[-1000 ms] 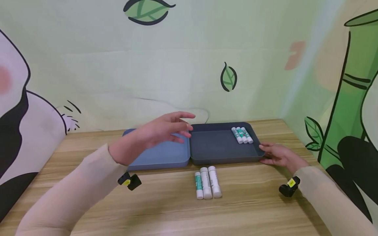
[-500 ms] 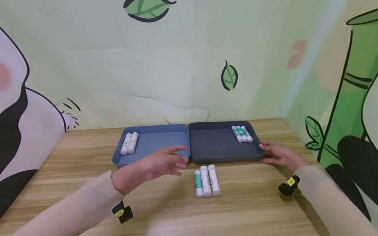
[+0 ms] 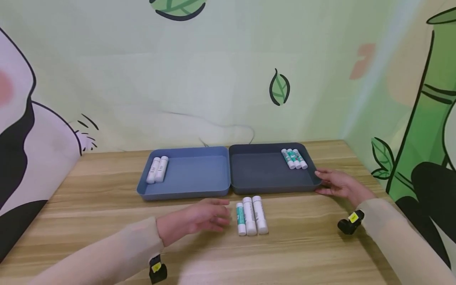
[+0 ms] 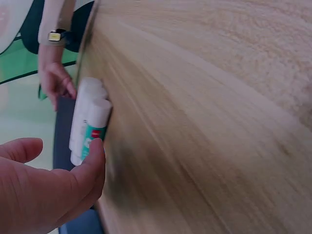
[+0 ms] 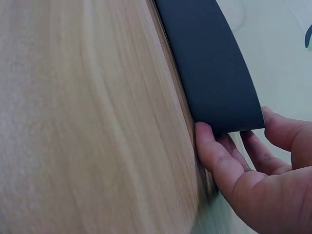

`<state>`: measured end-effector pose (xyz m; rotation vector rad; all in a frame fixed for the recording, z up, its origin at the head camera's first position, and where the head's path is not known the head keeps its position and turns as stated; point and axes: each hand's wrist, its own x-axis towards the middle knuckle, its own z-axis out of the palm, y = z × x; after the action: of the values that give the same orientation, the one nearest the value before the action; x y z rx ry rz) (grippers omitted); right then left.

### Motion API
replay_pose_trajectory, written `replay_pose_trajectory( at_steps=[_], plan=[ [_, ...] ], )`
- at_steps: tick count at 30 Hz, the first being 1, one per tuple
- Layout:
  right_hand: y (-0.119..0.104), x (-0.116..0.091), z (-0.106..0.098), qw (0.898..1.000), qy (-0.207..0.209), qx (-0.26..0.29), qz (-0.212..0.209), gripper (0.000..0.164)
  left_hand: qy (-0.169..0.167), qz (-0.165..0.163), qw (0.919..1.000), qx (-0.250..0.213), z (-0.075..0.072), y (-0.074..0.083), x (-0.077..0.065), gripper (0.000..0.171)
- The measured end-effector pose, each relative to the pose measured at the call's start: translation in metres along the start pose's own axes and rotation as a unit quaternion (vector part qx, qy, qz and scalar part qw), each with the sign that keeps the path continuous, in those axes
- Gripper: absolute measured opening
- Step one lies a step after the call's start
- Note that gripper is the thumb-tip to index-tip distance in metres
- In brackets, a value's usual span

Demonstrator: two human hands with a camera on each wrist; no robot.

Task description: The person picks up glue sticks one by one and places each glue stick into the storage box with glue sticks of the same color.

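Note:
My left hand (image 3: 203,217) hovers low over the table, fingers loosely spread and holding nothing. Just right of its fingertips lie three glue sticks in a row: a short green-and-white glue stick (image 3: 241,219) nearest, then two larger white glue sticks (image 3: 250,217). In the left wrist view, the green-labelled glue stick (image 4: 95,127) shows just beyond my fingers, with a small gap hard to judge. My right hand (image 3: 340,184) holds the right front corner of the dark grey tray (image 3: 263,189), thumb at the rim and fingers against the lower side, as the right wrist view shows.
A blue tray (image 3: 192,193) stands left of the dark tray, their sides touching. Two white glue sticks (image 3: 157,170) lie at its left end. Three small green-and-white glue sticks (image 3: 294,158) lie in the dark tray's right end. A printed backdrop (image 3: 178,87) rises behind the table.
My left hand has come down from above the blue tray to the table beside the glue stick row, uncovering the two white glue sticks in that tray. My right hand stays at the dark tray's corner.

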<state>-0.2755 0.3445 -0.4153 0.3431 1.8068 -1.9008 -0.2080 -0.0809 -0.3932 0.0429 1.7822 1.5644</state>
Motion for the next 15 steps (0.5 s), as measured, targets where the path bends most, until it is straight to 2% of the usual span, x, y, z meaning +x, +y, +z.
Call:
replay_pose_trajectory(
  at_steps=[8,15],
  plan=[
    [-0.002,0.000,0.000,1.000,0.007,0.006,0.009,0.082,0.009,-0.023,0.9997,-0.002,0.008,-0.005,0.013,0.060],
    [-0.002,0.001,0.000,1.000,0.000,0.004,0.007,0.082,0.038,-0.036,0.9986,0.011,0.013,-0.002,0.022,0.062]
  ],
)
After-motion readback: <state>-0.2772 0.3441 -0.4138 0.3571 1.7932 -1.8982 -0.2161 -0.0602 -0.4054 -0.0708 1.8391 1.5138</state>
